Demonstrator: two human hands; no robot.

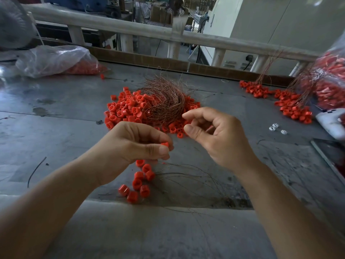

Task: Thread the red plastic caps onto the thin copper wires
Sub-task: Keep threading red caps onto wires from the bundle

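Pinching a single red cap (165, 144) between thumb and fingertips, the left hand (138, 146) sits just below the middle of the grey table (56, 101). Hanging from that hand toward 6 o'clock is a string of caps already threaded (141, 182), with their thin wires (186, 176) fanning out flat toward 3 o'clock. The right hand (216, 135) hovers just beside the left at its 2 o'clock, thumb and forefinger apart and the other fingers curled in; whether a wire runs through them I cannot tell, it would be too fine to see.

Beyond both hands, at 12 o'clock, lies the loose pile of red caps (127, 109), and resting on its right half is a nest of tangled copper wire (166, 98).

Further out at 2 o'clock, bunches of finished caps on wires (291, 105) lie on the table, and near them at 3 o'clock are a few small white pieces (274, 127) and a white phone (332, 124). Above the phone, a clear plastic bag (336, 58) at the right edge is packed with red caps and wire ends.

At 10 o'clock a second clear bag (52, 58) lies slumped, holding red caps (84, 69) in its lower corner. One stray cap (102, 76) sits just outside it.
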